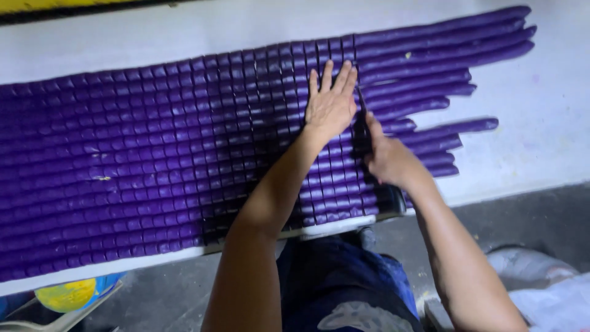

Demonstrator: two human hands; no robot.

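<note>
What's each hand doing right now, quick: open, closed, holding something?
Left hand: open, palm flat on the cut purple pieces.
Right hand: closed around a dark knife at the edge of the uncut purple ropes.

A white surface (553, 123) is covered by purple dough ropes (430, 61) laid side by side; those at the left are cut into rows of small purple pieces (153, 154).
</note>
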